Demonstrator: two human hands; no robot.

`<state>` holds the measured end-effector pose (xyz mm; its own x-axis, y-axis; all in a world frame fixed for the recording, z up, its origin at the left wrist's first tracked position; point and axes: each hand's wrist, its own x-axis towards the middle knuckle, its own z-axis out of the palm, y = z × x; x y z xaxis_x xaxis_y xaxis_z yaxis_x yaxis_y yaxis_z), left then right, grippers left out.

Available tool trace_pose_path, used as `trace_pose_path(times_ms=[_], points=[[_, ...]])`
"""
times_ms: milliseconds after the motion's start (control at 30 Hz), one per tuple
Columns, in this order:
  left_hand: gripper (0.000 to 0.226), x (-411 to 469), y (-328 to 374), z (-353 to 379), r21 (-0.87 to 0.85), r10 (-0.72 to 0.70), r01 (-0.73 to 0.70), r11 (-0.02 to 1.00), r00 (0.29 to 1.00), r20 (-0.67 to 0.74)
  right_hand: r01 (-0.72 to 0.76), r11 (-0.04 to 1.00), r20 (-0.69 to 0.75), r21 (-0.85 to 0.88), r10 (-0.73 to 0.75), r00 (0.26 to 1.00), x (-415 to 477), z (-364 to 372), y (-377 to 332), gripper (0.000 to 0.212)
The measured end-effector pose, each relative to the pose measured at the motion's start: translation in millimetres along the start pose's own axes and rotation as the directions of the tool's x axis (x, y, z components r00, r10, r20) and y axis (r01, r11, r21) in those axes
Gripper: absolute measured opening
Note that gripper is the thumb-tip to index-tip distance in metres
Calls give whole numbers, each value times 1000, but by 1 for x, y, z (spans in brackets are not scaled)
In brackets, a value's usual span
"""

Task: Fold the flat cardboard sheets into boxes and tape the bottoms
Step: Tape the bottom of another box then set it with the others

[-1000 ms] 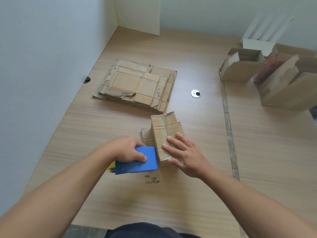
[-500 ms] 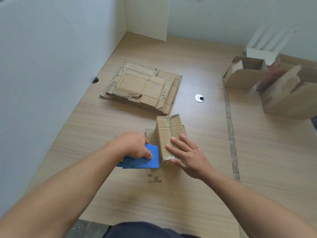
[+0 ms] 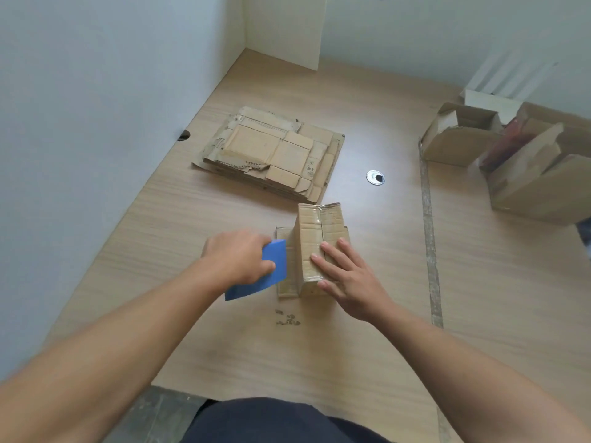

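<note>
Right now, 1 small box (image 3: 319, 247) is being worked on in the middle of the frame. It stands on the table (image 3: 479, 298) with its folded bottom turned up, and shiny clear tape can be seen along the seam on top. The right hand (image 3: 347, 276) is laid flat and open on the near end of this box, with the fingers (image 3: 332, 254) spread over the tape. Nothing is gripped by it; the box is only pressed down. The left hand (image 3: 238, 259) is closed around a blue tool (image 3: 271, 270), which looks like a tape holder or a smoothing card; which one cannot be told. The tool's edge is touching the left side of the box.

In the upper middle of the frame, a stack of flat cardboard sheets (image 3: 271, 155) is lying untouched. Many sheets are left there, though the count cannot be told. At the upper right, a few folded boxes (image 3: 460, 139) are set down with their tops open; these look done.

So the task seems only partly finished: this box looks nearly taped, and the whole stack is yet to be folded and taped.
</note>
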<state>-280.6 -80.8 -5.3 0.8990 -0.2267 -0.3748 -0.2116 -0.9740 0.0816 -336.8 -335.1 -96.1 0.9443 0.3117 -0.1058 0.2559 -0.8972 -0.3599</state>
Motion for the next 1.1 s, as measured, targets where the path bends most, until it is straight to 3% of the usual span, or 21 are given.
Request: trace_pose_path(times_ms=[133, 267, 433, 533, 633, 700, 767, 867, 933, 1100], points=[[53, -14, -32, 57, -58, -115, 116, 991, 993, 29, -28, 996, 0, 82, 28, 1000, -4, 1, -3, 84], [68, -12, -40, 103, -8, -73, 73, 997, 993, -97, -51, 993, -7, 104, 52, 999, -6, 5, -9, 77], [81, -16, -43, 137, -91, -18, -8, 996, 960, -280, -63, 989, -52, 136, 70, 996, -8, 9, -12, 75], [80, -18, -42, 138, -140, -31, -1, 990, 972, -231, -81, 985, -67, 155, 92, 993, -7, 10, -17, 68], [65, -21, -34, 126, -218, -71, -28, 976, 897, -436, -94, 979, -90, 182, 112, 990, -7, 13, -19, 66], [51, -28, -23, 118, -342, -6, -207, 917, 849, -528, -99, 976, -106, 193, 121, 987, -5, 16, -20, 66], [46, -38, -2, 102, -538, 74, -349, 767, 881, -467, -96, 975, -128, 202, 124, 984, -4, 18, -21, 68], [35, -38, 21, 93, -731, 25, -287, 620, 937, -347, -80, 976, -152, 202, 112, 982, -5, 20, -19, 77], [28, -33, 31, 91, -770, -49, -194, 608, 959, -280, -79, 975, -153, 209, 112, 982, -6, 21, -18, 77], [30, -22, 47, 89, -755, -65, -110, 646, 978, -198, -78, 973, -153, 215, 113, 982, -5, 20, -19, 72]])
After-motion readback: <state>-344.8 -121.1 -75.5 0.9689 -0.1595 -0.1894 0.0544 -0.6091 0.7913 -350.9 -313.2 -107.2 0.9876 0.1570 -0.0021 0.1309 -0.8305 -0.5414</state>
